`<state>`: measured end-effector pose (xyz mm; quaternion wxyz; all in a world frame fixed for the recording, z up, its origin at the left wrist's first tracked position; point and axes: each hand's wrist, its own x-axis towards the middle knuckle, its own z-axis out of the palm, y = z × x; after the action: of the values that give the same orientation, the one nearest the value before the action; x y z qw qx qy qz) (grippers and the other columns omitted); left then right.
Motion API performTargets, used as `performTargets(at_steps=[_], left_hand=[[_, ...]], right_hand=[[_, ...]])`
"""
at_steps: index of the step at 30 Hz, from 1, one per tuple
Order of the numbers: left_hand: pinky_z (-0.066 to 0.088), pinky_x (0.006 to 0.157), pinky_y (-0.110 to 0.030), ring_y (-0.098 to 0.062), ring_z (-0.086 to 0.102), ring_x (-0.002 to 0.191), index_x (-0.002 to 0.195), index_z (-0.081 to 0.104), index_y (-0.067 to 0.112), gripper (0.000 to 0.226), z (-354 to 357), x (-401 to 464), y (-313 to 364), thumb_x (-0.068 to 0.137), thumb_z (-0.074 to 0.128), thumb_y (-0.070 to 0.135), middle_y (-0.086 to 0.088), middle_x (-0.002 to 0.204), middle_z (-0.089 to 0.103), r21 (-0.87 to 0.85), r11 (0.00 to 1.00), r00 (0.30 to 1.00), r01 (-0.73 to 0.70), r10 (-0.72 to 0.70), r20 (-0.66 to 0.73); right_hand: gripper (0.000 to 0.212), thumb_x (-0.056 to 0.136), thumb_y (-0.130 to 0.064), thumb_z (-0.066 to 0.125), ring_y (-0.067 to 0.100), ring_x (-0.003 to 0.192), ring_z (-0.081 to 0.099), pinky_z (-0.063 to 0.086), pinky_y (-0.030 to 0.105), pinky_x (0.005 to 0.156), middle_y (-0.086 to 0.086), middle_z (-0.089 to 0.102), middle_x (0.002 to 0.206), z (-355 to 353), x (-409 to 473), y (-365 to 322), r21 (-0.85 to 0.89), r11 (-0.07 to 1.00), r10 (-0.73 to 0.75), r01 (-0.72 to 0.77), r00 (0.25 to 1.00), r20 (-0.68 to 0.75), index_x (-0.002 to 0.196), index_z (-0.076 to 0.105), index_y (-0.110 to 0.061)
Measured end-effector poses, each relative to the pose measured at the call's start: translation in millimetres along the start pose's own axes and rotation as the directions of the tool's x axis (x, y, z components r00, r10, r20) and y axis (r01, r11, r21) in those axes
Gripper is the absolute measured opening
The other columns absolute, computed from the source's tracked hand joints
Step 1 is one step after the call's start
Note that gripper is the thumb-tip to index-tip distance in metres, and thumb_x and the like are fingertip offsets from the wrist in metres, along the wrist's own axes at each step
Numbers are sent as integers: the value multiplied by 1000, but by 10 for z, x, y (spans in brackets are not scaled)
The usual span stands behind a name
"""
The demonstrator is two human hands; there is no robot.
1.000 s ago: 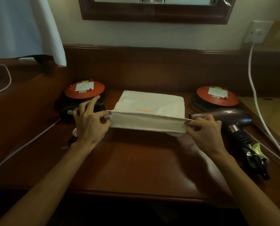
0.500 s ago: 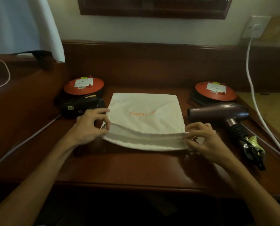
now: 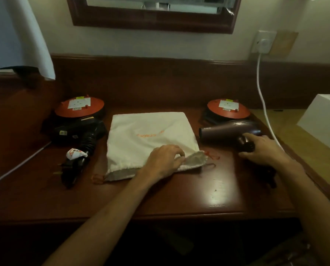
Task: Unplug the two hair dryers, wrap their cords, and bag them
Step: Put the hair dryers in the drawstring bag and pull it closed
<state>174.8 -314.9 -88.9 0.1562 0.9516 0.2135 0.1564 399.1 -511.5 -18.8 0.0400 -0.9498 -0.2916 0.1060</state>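
Pinching the bag [image 3: 150,131] mouth, left hand [image 3: 165,159]; right hand [image 3: 264,150] grips purple dryer [image 3: 229,130].

Purple hair dryer [image 3: 230,130]: small pale brand word near nozzle, unreadable. White bag [image 3: 150,139]: orange lettering, upside down, illegible. Reel stickers too small.

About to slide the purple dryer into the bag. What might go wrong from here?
The left hand lifts only one corner of the white bag, so the purple dryer may catch on the narrow mouth. The right hand grips the handle only, so the wrapped cord may snag or loosen. The red drawstring lies in the entry path.
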Motion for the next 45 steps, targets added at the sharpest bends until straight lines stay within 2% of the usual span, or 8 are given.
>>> performTargets(at_steps=[9,15,18,22,27,35,41,45], left_hand=[[42,91,-33,-19,55,125,103,78,23,36,57,407,37,91,67,55,3,134,65,-13,997,997,76,-76,22],[44,66,-24,-10,61,86,100,78,23,26,-64,503,68,94,67,45,2,101,71,-137,986,994,95,-102,-42],[50,71,-26,-13,65,84,103,79,18,25,-249,644,26,93,71,41,1,92,69,-201,975,996,90,-93,-5],[44,60,-21,-12,65,74,81,75,24,8,-466,870,-46,89,76,23,-4,83,74,-299,949,995,99,-90,42],[49,48,-23,-12,67,66,76,76,31,12,-619,1005,53,87,80,29,0,73,73,-413,910,999,38,-25,37],[39,62,-9,1,61,70,93,82,18,11,-757,919,139,89,78,28,29,74,60,-204,965,984,-167,149,-101],[42,65,-10,0,60,72,95,81,15,15,-721,858,157,89,78,29,29,78,57,-171,950,962,-261,240,-134],[51,69,-22,-7,63,77,97,81,15,18,-673,890,204,90,77,31,14,83,66,-198,949,966,-247,225,-127]], right_hand=[[79,92,-37,66,35,129,52,44,48,108,13,45,152,155,35,131,312,950,-5,21,999,-49,157,20,-39],[75,88,-27,75,25,112,61,44,32,93,12,56,142,204,-36,336,559,819,-58,131,987,-147,153,37,-29],[73,89,-21,74,11,96,63,45,27,88,-1,58,130,121,-296,410,631,723,-163,282,957,-241,152,39,-30],[73,88,-13,73,-10,98,64,48,6,78,-23,56,120,-144,-784,328,607,623,-457,492,860,-228,146,39,-40],[75,87,-33,75,6,103,60,50,30,94,-14,59,115,12,-905,-37,382,700,-634,603,771,-56,144,35,-61],[69,93,-39,66,16,119,52,44,43,103,-5,54,138,283,-602,-590,311,798,-553,516,832,40,150,30,-49],[69,93,-28,68,8,107,60,44,21,89,-4,61,132,339,-579,-642,560,738,-477,377,878,38,153,34,-35],[83,90,-24,68,16,125,53,41,23,92,-1,47,150,428,-670,-713,517,778,-447,357,893,55,158,22,-29]])
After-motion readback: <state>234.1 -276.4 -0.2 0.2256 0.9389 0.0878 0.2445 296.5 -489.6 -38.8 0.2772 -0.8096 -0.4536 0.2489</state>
